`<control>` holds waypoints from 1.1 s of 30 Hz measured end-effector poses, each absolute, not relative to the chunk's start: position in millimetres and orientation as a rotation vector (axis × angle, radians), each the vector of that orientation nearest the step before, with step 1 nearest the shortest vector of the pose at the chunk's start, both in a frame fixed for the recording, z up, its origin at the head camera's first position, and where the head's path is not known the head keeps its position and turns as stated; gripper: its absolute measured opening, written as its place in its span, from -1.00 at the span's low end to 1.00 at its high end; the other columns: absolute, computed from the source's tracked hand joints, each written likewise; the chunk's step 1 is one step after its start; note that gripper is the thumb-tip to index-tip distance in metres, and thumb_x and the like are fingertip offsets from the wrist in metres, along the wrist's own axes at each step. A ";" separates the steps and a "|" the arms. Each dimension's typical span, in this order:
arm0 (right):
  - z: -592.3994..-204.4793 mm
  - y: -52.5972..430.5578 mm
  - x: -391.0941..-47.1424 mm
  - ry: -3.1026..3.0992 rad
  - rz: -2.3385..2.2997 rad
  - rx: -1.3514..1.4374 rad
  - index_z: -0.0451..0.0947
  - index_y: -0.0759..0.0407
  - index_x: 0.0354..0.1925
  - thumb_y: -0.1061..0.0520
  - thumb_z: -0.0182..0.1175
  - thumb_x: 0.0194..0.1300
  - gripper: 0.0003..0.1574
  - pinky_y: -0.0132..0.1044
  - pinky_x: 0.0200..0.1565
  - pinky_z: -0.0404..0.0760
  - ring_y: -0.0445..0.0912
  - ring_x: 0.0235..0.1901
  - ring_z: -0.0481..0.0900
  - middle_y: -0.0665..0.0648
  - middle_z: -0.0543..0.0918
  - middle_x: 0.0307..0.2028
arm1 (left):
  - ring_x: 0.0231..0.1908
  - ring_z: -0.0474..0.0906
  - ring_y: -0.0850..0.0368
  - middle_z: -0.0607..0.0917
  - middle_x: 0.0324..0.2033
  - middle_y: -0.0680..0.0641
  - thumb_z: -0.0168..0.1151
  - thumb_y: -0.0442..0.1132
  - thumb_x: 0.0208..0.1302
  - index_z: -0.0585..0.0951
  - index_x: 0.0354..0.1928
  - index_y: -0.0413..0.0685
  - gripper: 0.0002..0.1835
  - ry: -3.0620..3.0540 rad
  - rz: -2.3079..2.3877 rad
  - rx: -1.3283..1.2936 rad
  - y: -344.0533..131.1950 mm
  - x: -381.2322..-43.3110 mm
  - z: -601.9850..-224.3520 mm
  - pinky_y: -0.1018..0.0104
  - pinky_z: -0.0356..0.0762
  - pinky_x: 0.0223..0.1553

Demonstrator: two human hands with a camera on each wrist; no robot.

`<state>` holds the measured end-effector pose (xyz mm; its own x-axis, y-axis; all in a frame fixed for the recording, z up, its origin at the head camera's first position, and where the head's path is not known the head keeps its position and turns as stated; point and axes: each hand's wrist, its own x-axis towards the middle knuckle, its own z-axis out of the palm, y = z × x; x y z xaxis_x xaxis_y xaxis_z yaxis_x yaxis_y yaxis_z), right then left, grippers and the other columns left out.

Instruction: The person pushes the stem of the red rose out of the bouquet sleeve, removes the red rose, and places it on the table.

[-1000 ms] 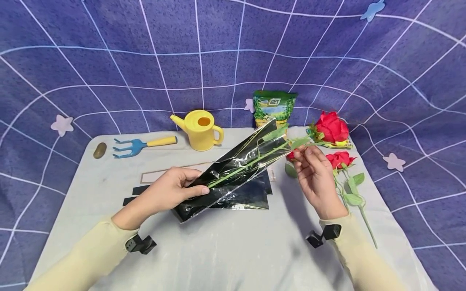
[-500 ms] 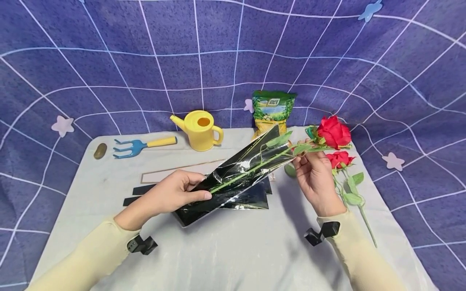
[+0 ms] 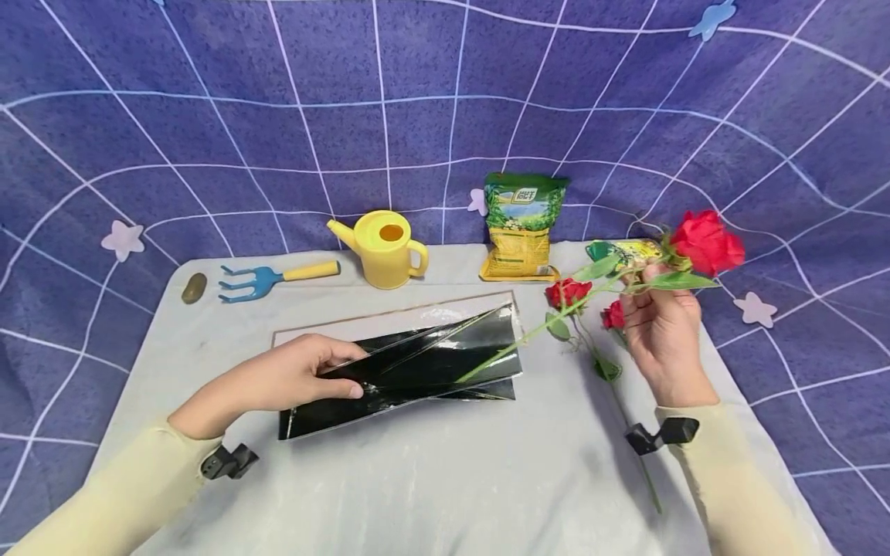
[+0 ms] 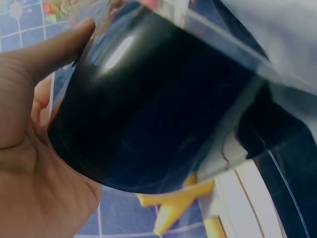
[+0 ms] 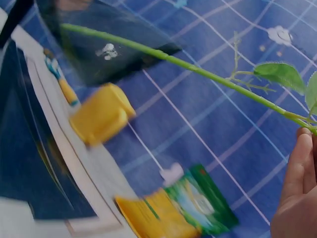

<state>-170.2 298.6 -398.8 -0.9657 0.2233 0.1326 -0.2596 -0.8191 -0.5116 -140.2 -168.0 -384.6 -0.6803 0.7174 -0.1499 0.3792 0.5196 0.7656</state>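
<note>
In the head view my left hand (image 3: 299, 374) grips the closed end of a black flower sleeve (image 3: 431, 355), thumb on top. Its glossy side fills much of the left wrist view, where my thumb lies along the edge. My right hand (image 3: 660, 328) pinches a red artificial rose (image 3: 705, 243) just under the bloom, up at the right. Its green stem (image 5: 198, 72) slants down to the left, and the cut end overlaps the sleeve's wide mouth. Two more red roses (image 3: 568, 292) lie on the table below and beside my right hand.
Other black sleeves (image 3: 480, 391) and a pale, brown-edged sheet (image 3: 417, 313) lie beneath the held sleeve. Along the back are a stone (image 3: 194, 288), a hand fork (image 3: 260, 283), a yellow watering can (image 3: 385, 259), a green-yellow bag (image 3: 524, 232) and a flat packet (image 3: 636, 251).
My right hand has drawn the rose to the right, sliding most of its stem out of the sleeve. My left hand has moved left and lowered the sleeve flatter.
</note>
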 end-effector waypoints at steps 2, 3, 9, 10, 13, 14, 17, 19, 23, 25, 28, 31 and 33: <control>-396.9 311.0 -169.7 -0.812 2.752 0.090 0.48 0.44 -0.20 0.47 0.08 0.26 -0.88 -0.21 -0.37 0.60 0.07 -0.38 0.63 0.29 0.61 -0.33 | -0.68 0.15 0.35 0.55 -0.54 0.21 0.28 0.01 0.20 0.60 -0.01 0.26 -0.69 2.284 0.978 0.864 -173.3 -140.1 -386.6 0.36 0.39 -0.48; -395.8 317.0 -169.7 -0.826 2.738 0.092 0.47 0.45 -0.20 0.48 0.07 0.26 -0.88 -0.21 -0.38 0.60 0.07 -0.38 0.62 0.30 0.61 -0.32 | -0.65 0.20 0.39 0.56 -0.52 0.23 0.28 0.01 0.19 0.59 0.01 0.24 -0.67 2.276 0.960 0.852 -175.4 -140.0 -388.7 0.37 0.42 -0.42; -386.0 351.4 -166.5 -0.914 2.721 0.163 0.44 0.49 -0.24 0.53 -0.03 0.28 -0.88 -0.23 -0.44 0.56 0.06 -0.41 0.59 0.33 0.59 -0.33 | -0.25 0.53 0.32 0.66 -0.18 0.07 0.28 0.07 0.17 0.54 0.11 0.11 -0.53 2.205 0.869 0.831 -178.6 -143.8 -412.9 0.28 0.44 -0.07; -385.5 355.4 -165.8 -0.967 2.728 0.179 0.45 0.50 -0.24 0.54 -0.05 0.29 -0.86 -0.24 -0.43 0.56 0.05 -0.40 0.59 0.33 0.59 -0.33 | -0.20 0.55 0.28 0.65 -0.14 0.02 0.28 0.07 0.17 0.53 0.12 0.09 -0.51 2.186 0.864 0.823 -179.1 -144.4 -417.4 0.26 0.44 -0.05; -387.1 362.5 -163.4 -1.253 2.715 0.210 0.49 0.50 -0.22 0.54 -0.04 0.29 -0.83 -0.31 -0.44 0.56 0.00 -0.40 0.62 0.29 0.60 -0.32 | 0.05 0.48 0.17 0.56 0.06 -0.04 0.28 0.07 0.17 0.51 0.14 0.07 -0.49 2.136 0.856 0.808 -180.5 -145.7 -429.2 0.23 0.42 0.01; -388.4 363.0 -162.4 -1.390 2.692 0.213 0.51 0.50 -0.20 0.53 -0.02 0.28 -0.81 -0.34 -0.44 0.55 -0.02 -0.39 0.62 0.26 0.61 -0.31 | 0.11 0.43 0.15 0.48 0.16 -0.02 0.28 0.07 0.17 0.51 0.14 0.07 -0.49 2.124 0.860 0.805 -180.8 -146.1 -432.1 0.22 0.42 0.03; -394.2 358.8 -160.1 -1.904 2.454 0.197 0.56 0.46 -0.18 0.47 0.10 0.25 -0.83 -0.39 -0.42 0.56 -0.10 -0.36 0.64 0.19 0.66 -0.28 | 0.13 0.41 0.12 0.45 0.19 -0.04 0.27 0.06 0.17 0.51 0.15 0.10 -0.50 2.100 0.867 0.795 -180.7 -147.3 -437.6 0.19 0.41 0.04; -400.0 351.8 -160.0 -2.262 2.176 0.177 0.58 0.43 -0.15 0.39 0.18 0.23 -0.81 -0.40 -0.41 0.55 -0.14 -0.37 0.63 0.14 0.68 -0.28 | 0.14 0.41 0.12 0.45 0.19 -0.04 0.27 0.05 0.18 0.50 0.15 0.11 -0.50 2.092 0.876 0.790 -180.2 -147.7 -439.3 0.18 0.41 0.04; -418.3 330.2 -168.2 -2.732 1.643 0.172 0.60 0.40 -0.15 0.24 0.24 0.22 -0.74 -0.31 -0.40 0.59 -0.13 -0.44 0.63 0.13 0.69 -0.33 | 0.13 0.41 0.14 0.44 0.19 -0.01 0.28 0.05 0.17 0.51 0.14 0.12 -0.51 2.089 0.886 0.781 -179.9 -146.3 -440.6 0.20 0.40 0.05; -428.3 318.4 -175.5 -2.863 1.457 0.174 0.62 0.33 -0.17 0.19 0.25 0.20 -0.75 -0.30 -0.41 0.58 -0.13 -0.47 0.62 0.12 0.68 -0.37 | 0.13 0.41 0.16 0.45 0.19 0.01 0.29 0.05 0.16 0.52 0.13 0.14 -0.52 2.095 0.885 0.788 -179.7 -145.2 -440.9 0.21 0.40 0.04; -442.1 303.6 -188.8 -2.954 1.299 0.177 0.66 0.27 -0.23 0.19 0.26 0.15 -0.79 -0.31 -0.44 0.55 -0.15 -0.51 0.59 0.12 0.68 -0.43 | 0.11 0.43 0.19 0.46 0.17 0.05 0.29 0.06 0.16 0.53 0.11 0.18 -0.53 2.115 0.874 0.804 -178.9 -144.0 -441.3 0.21 0.41 0.03; -454.0 295.2 -202.5 -3.012 1.132 0.195 0.68 0.21 -0.31 0.18 0.28 0.11 -0.84 -0.28 -0.44 0.49 -0.15 -0.54 0.55 0.06 0.67 -0.49 | 0.10 0.43 0.19 0.46 0.18 0.03 0.28 0.07 0.16 0.53 0.12 0.14 -0.52 2.129 0.866 0.799 -177.8 -142.6 -441.3 0.22 0.41 0.03; -461.1 292.2 -210.7 -3.026 1.009 0.234 0.69 0.18 -0.38 0.20 0.27 0.08 -0.90 -0.25 -0.44 0.45 -0.14 -0.57 0.51 0.02 0.66 -0.53 | 0.10 0.44 0.18 0.46 0.18 0.02 0.28 0.07 0.16 0.53 0.13 0.10 -0.51 2.138 0.856 0.795 -177.2 -141.7 -441.3 0.23 0.41 0.03</control>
<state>-210.7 292.2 -461.1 -0.9877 -0.1561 -0.0074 -0.1204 0.7904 -0.6006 -141.7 -177.2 -441.3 -0.5741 0.7319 -0.3670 0.2764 0.5952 0.7546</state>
